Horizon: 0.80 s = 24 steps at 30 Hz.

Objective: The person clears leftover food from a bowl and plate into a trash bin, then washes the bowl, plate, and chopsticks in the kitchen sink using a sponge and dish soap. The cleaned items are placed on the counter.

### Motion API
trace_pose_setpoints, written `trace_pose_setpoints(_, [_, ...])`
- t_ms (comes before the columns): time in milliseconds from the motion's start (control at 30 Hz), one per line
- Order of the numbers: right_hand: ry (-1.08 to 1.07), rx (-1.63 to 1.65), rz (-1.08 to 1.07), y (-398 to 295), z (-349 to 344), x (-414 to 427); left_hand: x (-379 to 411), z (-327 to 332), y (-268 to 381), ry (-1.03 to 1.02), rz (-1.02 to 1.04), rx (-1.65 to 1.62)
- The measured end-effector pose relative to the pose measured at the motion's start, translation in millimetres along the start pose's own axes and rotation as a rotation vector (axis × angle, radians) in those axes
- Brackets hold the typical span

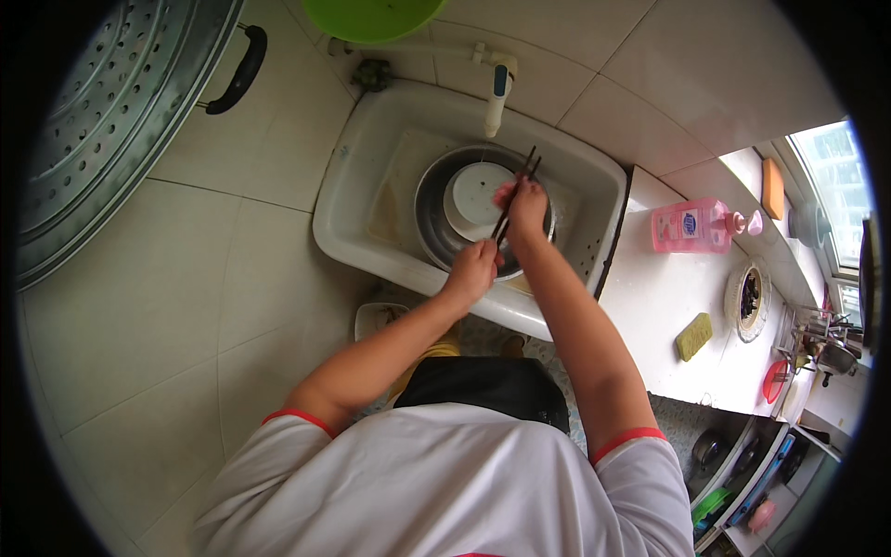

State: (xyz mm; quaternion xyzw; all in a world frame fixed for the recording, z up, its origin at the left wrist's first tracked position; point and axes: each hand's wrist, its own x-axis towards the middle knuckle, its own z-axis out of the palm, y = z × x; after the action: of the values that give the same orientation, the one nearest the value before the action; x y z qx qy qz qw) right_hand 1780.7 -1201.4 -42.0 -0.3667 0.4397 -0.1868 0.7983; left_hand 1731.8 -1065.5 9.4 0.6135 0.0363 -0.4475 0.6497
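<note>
My left hand (pixel 477 270) grips the lower end of a pair of dark chopsticks (pixel 532 167), over the near rim of a metal basin. Higher up the sticks, my right hand (pixel 525 209) is closed around them; something pink shows at its fingers, too blurred to name. Below both hands the round metal basin (pixel 430 209) rests in a white sink (pixel 348 181). Inside the basin is a round white bowl or container (pixel 479 195), which my hands do not visibly touch. The tips of the chopsticks point up towards the back wall.
A white tap (pixel 495 104) reaches over the sink's back edge. On the right counter are a pink soap pump bottle (pixel 689 226), a green sponge (pixel 694 337) and a glass dish (pixel 734 299). A large perforated steamer (pixel 146 104) fills the upper left; a green basin (pixel 376 17) is above.
</note>
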Motion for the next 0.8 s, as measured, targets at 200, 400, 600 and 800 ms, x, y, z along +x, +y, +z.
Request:
trace_pose_setpoints(200, [0.034, -0.063, 0.102, 3.1, -1.8, 5.4, 8.3, -13.1, -13.4, -0.008, 0.095, 0.227])
trace_pose_setpoints(400, [0.01, 0.089, -0.007, -8.5, -40.6, 73.2, -21.5, 0.3, -3.2, -0.1, 0.015, 0.16])
trace_pose_setpoints(600, [0.007, -0.177, 0.153, 35.6, -5.5, -1.5, 29.1, -22.2, -8.0, -0.007, 0.069, 0.191])
trace_pose_setpoints(800, [0.044, 0.19, 0.211, 20.1, -48.1, 55.9, -18.3, -11.9, -22.4, -0.033, 0.029, 0.321])
